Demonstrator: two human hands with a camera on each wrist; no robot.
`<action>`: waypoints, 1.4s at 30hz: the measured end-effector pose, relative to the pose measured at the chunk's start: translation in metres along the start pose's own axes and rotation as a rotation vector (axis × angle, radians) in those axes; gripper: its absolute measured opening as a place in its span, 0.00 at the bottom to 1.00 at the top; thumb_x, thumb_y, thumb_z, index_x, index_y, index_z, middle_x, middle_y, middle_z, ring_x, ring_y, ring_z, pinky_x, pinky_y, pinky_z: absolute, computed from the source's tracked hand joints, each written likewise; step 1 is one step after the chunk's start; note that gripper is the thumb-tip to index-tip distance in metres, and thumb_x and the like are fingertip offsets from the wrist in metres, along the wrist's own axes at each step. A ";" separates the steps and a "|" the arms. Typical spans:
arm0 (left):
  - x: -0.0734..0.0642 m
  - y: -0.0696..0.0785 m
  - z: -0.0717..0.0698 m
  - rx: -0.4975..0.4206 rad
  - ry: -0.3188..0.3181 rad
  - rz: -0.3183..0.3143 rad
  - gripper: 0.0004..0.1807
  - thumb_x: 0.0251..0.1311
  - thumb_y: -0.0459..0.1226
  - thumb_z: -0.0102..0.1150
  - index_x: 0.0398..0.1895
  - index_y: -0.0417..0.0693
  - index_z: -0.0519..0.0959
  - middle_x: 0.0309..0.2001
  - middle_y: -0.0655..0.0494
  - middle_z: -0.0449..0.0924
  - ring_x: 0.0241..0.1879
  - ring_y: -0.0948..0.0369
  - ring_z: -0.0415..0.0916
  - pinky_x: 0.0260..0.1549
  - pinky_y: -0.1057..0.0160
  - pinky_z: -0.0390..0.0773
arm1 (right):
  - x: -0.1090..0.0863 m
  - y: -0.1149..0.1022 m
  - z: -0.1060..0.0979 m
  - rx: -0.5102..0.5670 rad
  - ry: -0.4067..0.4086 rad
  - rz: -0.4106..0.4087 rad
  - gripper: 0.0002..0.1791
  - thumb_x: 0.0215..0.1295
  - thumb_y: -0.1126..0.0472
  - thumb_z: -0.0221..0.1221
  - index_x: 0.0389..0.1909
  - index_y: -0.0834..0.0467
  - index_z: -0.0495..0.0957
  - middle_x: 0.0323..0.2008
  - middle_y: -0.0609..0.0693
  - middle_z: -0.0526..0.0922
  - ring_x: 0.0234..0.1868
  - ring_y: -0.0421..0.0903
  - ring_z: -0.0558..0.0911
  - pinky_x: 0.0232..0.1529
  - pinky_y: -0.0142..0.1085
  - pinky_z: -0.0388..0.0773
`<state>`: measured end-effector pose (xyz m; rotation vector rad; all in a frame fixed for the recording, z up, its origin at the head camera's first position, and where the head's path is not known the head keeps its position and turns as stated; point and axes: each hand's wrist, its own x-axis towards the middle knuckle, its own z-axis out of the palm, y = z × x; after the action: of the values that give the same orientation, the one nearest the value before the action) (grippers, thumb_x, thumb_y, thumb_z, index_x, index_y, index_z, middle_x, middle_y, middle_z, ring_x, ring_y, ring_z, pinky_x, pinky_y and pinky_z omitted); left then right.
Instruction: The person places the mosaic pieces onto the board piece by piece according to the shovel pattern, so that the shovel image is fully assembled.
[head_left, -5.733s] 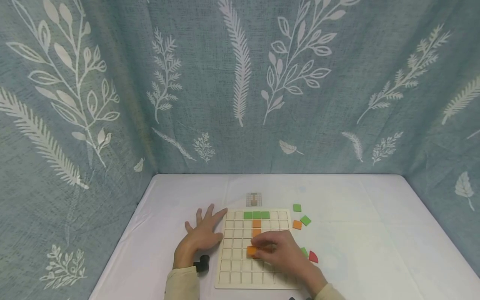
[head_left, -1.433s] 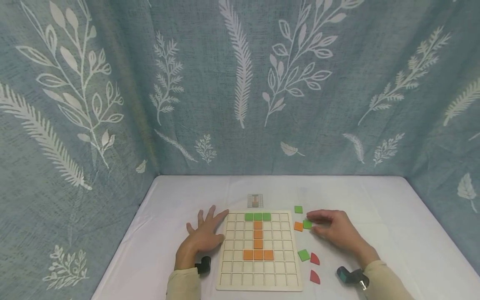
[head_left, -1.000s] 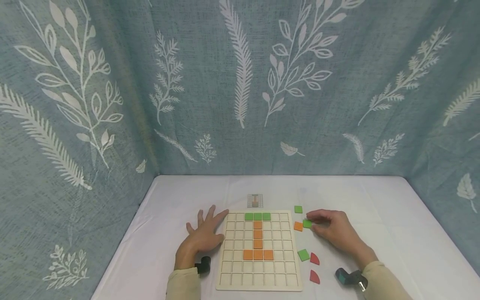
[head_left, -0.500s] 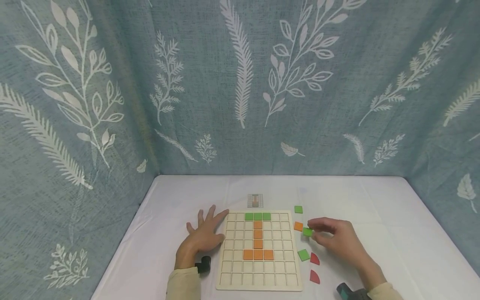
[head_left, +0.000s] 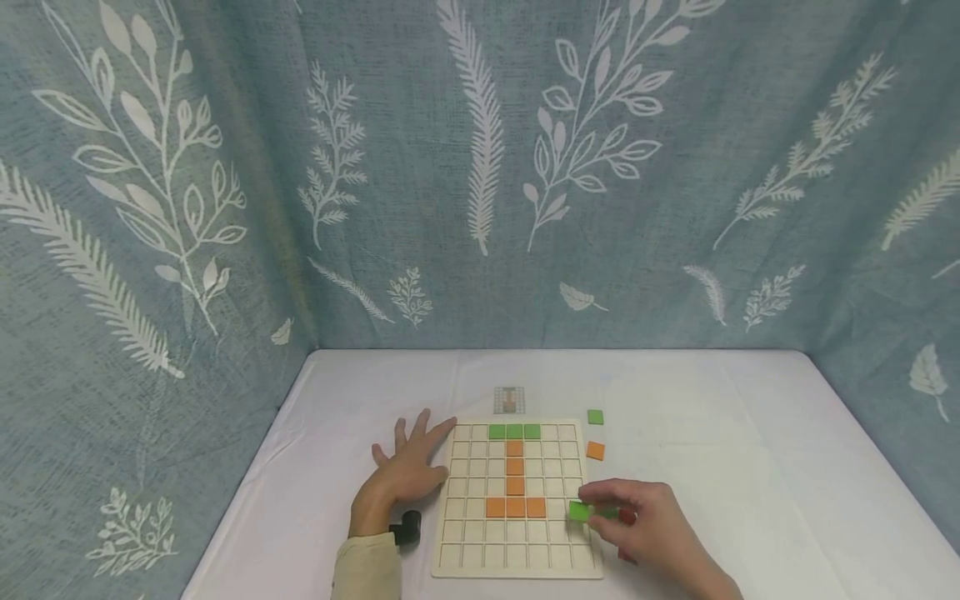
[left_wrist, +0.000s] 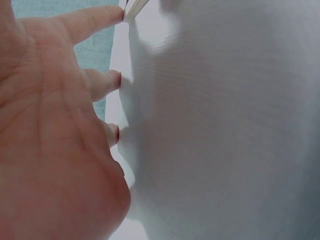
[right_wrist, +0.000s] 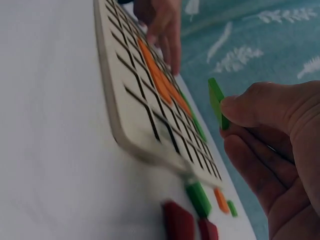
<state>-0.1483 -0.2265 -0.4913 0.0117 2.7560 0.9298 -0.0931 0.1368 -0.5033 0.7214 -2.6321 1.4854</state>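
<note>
1 green tile (head_left: 578, 511) is what we've got in play: the right hand (head_left: 645, 517) pinches it by its side between thumb and fingers, and in the head view it sits over the right edge of the board (head_left: 452, 558). The left hand (head_left: 408, 471) is spread wide along the board's left side, index fingertip at the top corner, thumb at the edge. On the board we count 3 laid green tiles (head_left: 514, 432) in the top row and 6 laid orange tiles (head_left: 515, 486) making an upside-down T. What could go wrong? We'd say the pinch leaves much of the tile sticking out, so a small slip could twist it and drop it askew across the grid lines. If the hand dips, it might also nudge the loose green tile (right_wrist: 199, 199) or the 2 red pieces (right_wrist: 178, 221) under it. And if the left hand leans in, we reckon the board could slide. As for views, the right wrist shows us the gap between held tile and board, which the head view flattens, plus those pieces the hand partly covers from above. Only the head view gives us the small pattern card (head_left: 509, 400) beyond the board, while the left wrist shows a palm and no tiles at all.
</note>
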 end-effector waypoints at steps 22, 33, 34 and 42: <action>0.002 -0.002 0.002 -0.005 0.007 0.007 0.49 0.52 0.33 0.62 0.84 0.55 0.69 0.89 0.33 0.44 0.86 0.25 0.28 0.71 0.12 0.22 | -0.006 -0.015 0.068 0.130 -0.139 -0.061 0.17 0.63 0.65 0.74 0.53 0.52 0.92 0.48 0.40 0.94 0.50 0.36 0.89 0.58 0.31 0.84; 0.003 -0.004 0.002 0.015 0.006 0.005 0.47 0.55 0.33 0.62 0.85 0.54 0.68 0.89 0.33 0.44 0.86 0.25 0.28 0.71 0.12 0.23 | -0.004 -0.019 0.082 0.038 -0.120 -0.205 0.19 0.61 0.75 0.69 0.50 0.56 0.92 0.45 0.44 0.94 0.45 0.33 0.88 0.49 0.31 0.88; 0.003 -0.004 0.001 0.017 0.005 0.004 0.47 0.55 0.33 0.62 0.85 0.54 0.67 0.89 0.33 0.44 0.86 0.25 0.27 0.72 0.12 0.23 | -0.003 -0.020 0.082 0.023 -0.123 -0.211 0.19 0.61 0.75 0.69 0.50 0.56 0.92 0.45 0.44 0.94 0.45 0.33 0.89 0.49 0.31 0.88; 0.003 -0.004 0.001 0.005 0.003 0.014 0.48 0.54 0.33 0.61 0.84 0.53 0.68 0.89 0.32 0.44 0.86 0.25 0.28 0.71 0.11 0.23 | -0.004 -0.026 0.082 -0.044 -0.133 -0.224 0.18 0.63 0.73 0.70 0.52 0.56 0.92 0.46 0.44 0.94 0.47 0.35 0.89 0.51 0.32 0.88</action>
<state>-0.1504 -0.2289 -0.4947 0.0308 2.7646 0.9275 -0.0627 0.0601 -0.5277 1.1046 -2.5608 1.3596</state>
